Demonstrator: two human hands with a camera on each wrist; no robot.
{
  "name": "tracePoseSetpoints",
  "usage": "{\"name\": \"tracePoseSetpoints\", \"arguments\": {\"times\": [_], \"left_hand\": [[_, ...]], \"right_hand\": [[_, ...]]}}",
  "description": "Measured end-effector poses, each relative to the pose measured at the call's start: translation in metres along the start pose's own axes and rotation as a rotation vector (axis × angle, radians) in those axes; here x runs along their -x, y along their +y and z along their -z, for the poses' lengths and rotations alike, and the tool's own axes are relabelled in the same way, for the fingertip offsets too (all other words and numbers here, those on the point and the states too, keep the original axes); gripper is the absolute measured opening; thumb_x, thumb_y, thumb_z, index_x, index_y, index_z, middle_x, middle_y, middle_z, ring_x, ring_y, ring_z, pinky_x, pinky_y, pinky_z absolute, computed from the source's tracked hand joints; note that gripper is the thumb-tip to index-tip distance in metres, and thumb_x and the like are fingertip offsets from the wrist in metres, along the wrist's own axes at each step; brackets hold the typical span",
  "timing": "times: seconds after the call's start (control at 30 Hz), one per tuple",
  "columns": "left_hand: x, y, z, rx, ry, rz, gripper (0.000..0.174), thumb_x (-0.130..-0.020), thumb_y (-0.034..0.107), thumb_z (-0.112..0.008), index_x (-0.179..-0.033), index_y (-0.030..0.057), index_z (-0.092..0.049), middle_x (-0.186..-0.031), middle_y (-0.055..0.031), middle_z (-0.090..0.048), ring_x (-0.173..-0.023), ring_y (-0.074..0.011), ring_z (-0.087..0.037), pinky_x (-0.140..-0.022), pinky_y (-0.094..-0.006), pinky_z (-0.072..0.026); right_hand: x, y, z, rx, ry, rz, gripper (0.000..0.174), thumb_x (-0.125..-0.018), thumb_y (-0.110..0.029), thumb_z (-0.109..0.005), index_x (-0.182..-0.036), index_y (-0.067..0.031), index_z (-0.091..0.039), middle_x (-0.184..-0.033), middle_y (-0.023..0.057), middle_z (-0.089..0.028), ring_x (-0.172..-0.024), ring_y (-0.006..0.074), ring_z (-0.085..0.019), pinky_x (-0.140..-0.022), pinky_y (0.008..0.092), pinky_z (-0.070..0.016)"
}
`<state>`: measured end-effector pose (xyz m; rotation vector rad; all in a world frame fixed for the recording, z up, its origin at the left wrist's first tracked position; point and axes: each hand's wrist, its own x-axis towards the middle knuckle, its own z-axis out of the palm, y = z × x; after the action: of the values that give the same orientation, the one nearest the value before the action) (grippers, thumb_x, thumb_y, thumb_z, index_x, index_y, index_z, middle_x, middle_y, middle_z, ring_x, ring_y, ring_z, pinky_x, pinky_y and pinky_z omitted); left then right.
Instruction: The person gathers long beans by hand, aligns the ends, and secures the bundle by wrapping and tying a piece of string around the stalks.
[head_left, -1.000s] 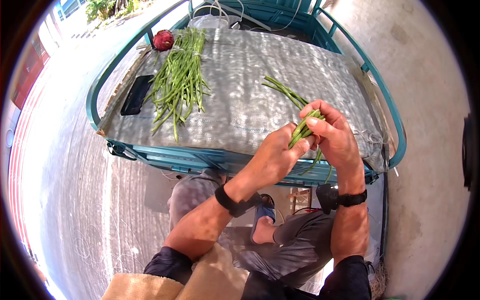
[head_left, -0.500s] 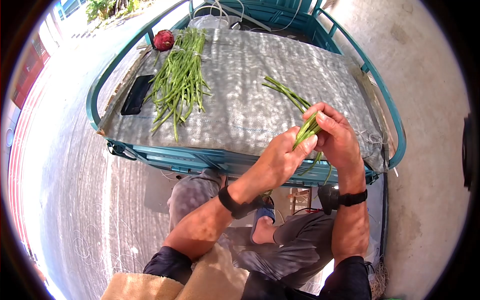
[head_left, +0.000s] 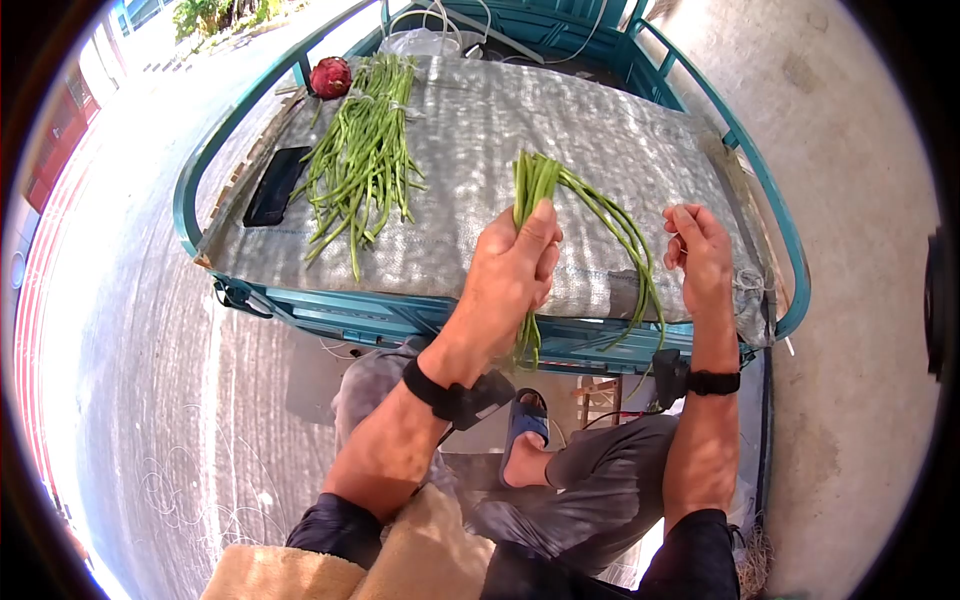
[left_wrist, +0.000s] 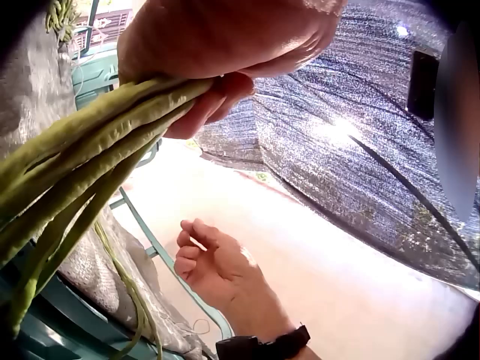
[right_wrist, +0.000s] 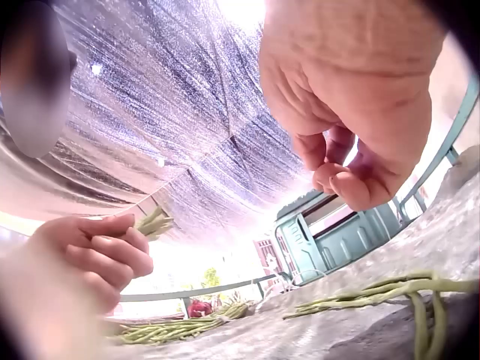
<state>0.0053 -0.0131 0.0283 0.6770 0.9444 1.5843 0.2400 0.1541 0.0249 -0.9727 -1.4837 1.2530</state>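
Note:
The left hand (head_left: 512,262) grips a small bunch of long green beans (head_left: 537,178), thumb across it; stems stick up above the fist and tails hang below. Seen from the left wrist, the beans (left_wrist: 97,142) come out of the curled hand (left_wrist: 232,37). To the right, apart from the bunch, the right hand (head_left: 703,262) is raised with fingers curled and thumb against them; the right wrist view shows no bean in that hand (right_wrist: 349,112). A few loose beans (head_left: 625,225) lie on the grey mat between the hands, hanging over its front edge.
A larger tied bunch of beans (head_left: 365,150) lies on the mat (head_left: 460,130) at left, beside a black phone (head_left: 277,187) and a red round fruit (head_left: 330,77). Teal rails (head_left: 785,215) curve round both sides of the cart. Behind are cables and a plastic bag (head_left: 415,42).
The hands, together on the beans before, have parted. The left moved left with the bunch and turned it more upright; the right let go and moved slightly right.

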Motion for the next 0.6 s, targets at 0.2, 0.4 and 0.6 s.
{"name": "tracePoseSetpoints", "arguments": {"times": [0.2,0.4,0.6], "left_hand": [[-0.001,0.003,0.006,0.097,0.051,-0.075,0.039,-0.112,0.046,-0.059,-0.105,0.0073,-0.058,-0.075,0.0006,-0.051,-0.053,-0.0084,-0.041,-0.050,-0.0268,-0.0351],[-0.002,0.002,0.006,0.112,0.054,-0.056,0.037,-0.113,0.044,-0.058,-0.106,0.0075,-0.057,-0.075,0.0002,-0.051,-0.053,-0.0088,-0.041,-0.051,-0.0274,-0.0358],[-0.004,0.002,0.006,0.150,0.073,-0.053,0.035,-0.113,0.043,-0.056,-0.105,0.0089,-0.057,-0.075,-0.0001,-0.051,-0.052,-0.0093,-0.041,-0.050,-0.0280,-0.0356]], "right_hand": [[-0.003,0.015,0.001,0.424,0.060,0.099,0.018,-0.099,-0.018,-0.074,-0.101,-0.0004,-0.071,-0.078,0.0006,-0.065,-0.064,0.0098,-0.059,-0.056,0.0284,-0.0491],[0.001,0.031,-0.012,0.805,0.016,0.333,0.014,-0.091,-0.011,-0.076,-0.099,-0.0014,-0.069,-0.084,0.0098,-0.068,-0.077,0.0250,-0.066,-0.075,0.0402,-0.0552],[0.003,0.043,-0.020,0.972,-0.096,0.349,0.021,-0.087,-0.008,-0.082,-0.099,-0.0021,-0.067,-0.095,0.0148,-0.068,-0.087,0.0345,-0.067,-0.079,0.0471,-0.0552]]}}
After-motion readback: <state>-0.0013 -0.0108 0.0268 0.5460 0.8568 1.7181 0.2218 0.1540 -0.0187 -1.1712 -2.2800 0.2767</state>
